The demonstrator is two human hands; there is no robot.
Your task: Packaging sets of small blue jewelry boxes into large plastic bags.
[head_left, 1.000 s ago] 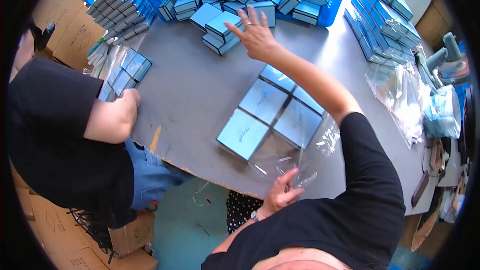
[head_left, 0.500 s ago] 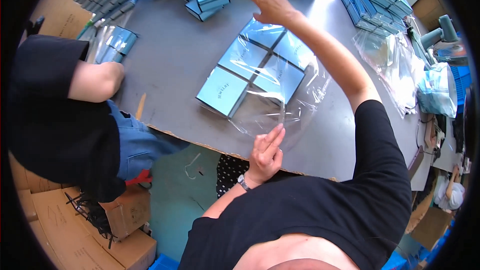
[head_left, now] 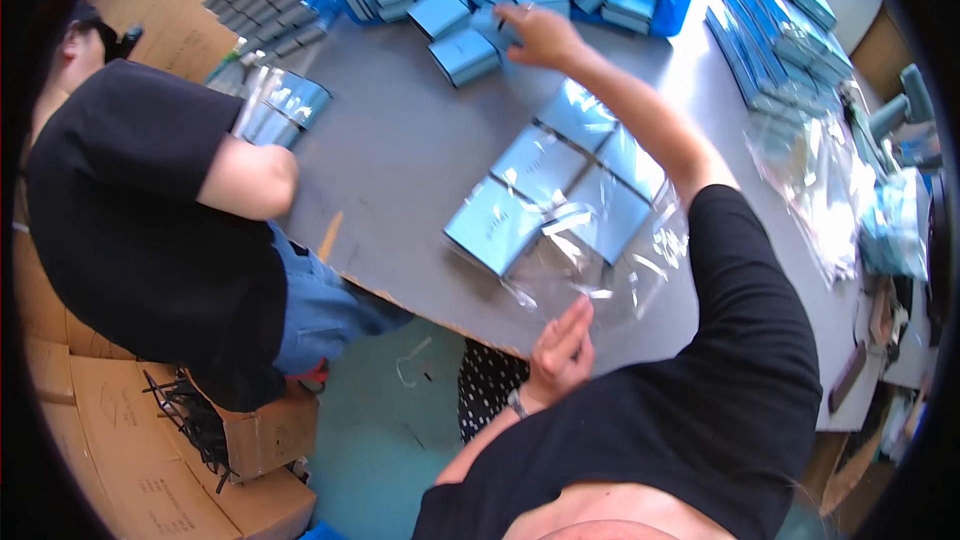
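My right hand (head_left: 545,37) reaches across to the loose pile, its fingers closed around a light-blue box (head_left: 489,26) that is smeared by motion. Another light-blue box (head_left: 466,56) lies right beside it. In front of me a clear plastic bag (head_left: 560,270) lies flat around several light-blue lidded boxes (head_left: 494,224) with dark edges. They form two columns, the left one longer by a box at the near end. My left hand (head_left: 562,354) pinches the bag's near edge, fingers straight and pressed together; the thumb is partly hidden.
A blue crate (head_left: 682,2) spills small boxes at the back. Wrapped box stacks (head_left: 790,35) and loose plastic bags (head_left: 800,185) lie at the right. At the left a co-worker (head_left: 150,190) leans by a wrapped pack (head_left: 285,105). Cardboard cartons (head_left: 150,440) stand on the floor.
The view has shifted, so the table appears lower and farther right. My right hand has closed on a box from the pile's front, uncovering the one beneath. My left hand stays at the bag's edge.
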